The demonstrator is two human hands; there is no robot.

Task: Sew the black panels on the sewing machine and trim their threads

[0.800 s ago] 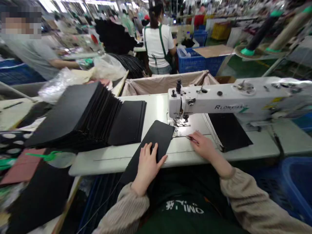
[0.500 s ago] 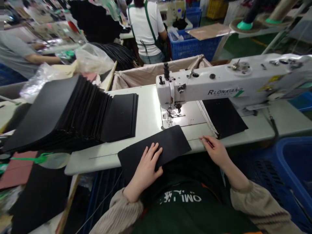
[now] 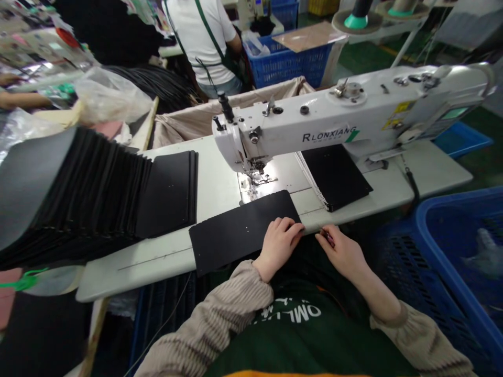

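Observation:
A black rectangular panel [image 3: 236,230] with small holes lies aslant on the sewing table's front edge, just below the needle area of the white sewing machine [image 3: 283,133]. My left hand [image 3: 280,243] is on the panel's right end, its fingers bent and closed at the near right corner. To its right, just off the table edge, my right hand [image 3: 341,251] is closed around a small dark-red tool [image 3: 327,236]; most of the tool is hidden by the fingers, so its exact kind cannot be made out.
On the left stand a thick row of black panels [image 3: 90,183] and a smaller pile [image 3: 168,191]. Another black stack [image 3: 334,173] lies under the machine arm. A blue basket [image 3: 428,230] is at right. Beyond the table, a person in white [image 3: 204,39] faces away.
My left hand has slid right, from the panel's middle to its right end. My right hand stays closed on the small tool and is nearer the left one. The camera view has shifted right.

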